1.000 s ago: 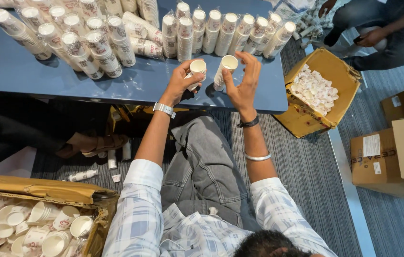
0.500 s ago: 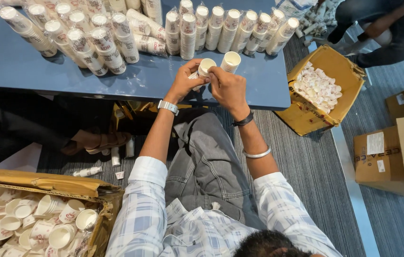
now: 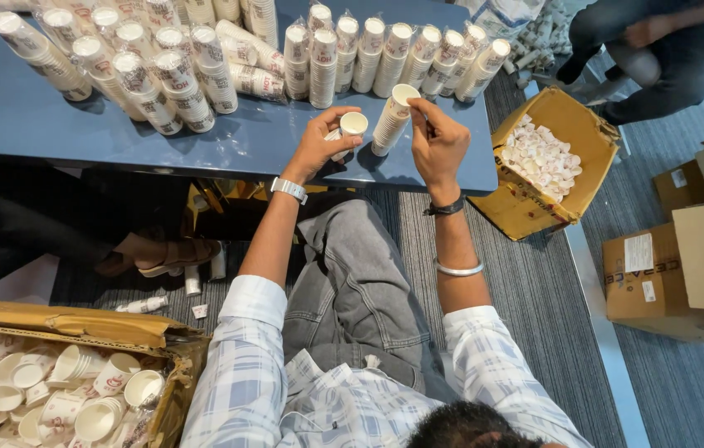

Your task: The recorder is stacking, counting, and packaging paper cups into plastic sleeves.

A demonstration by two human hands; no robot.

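Note:
My left hand (image 3: 320, 143) is shut on a short stack of white paper cups (image 3: 351, 127) held over the front of the blue table (image 3: 28, 124). My right hand (image 3: 438, 143) pinches the rim of a taller, unwrapped stack of cups (image 3: 393, 118) that stands tilted on the table right beside the left hand's cups. Both wrists carry bands. Rows of cup stacks wrapped in clear plastic (image 3: 385, 58) stand just behind both hands.
More wrapped cup stacks (image 3: 128, 66) lean at the table's back left. An open carton of loose cups (image 3: 70, 390) sits at lower left, another open carton (image 3: 545, 162) right of the table. Closed cardboard boxes (image 3: 692, 257) stand at far right. A seated person (image 3: 667, 41) is at top right.
My hands came together over the cups, then parted; the right hand now sits on the taller stack standing on the table, the left keeps the short stack.

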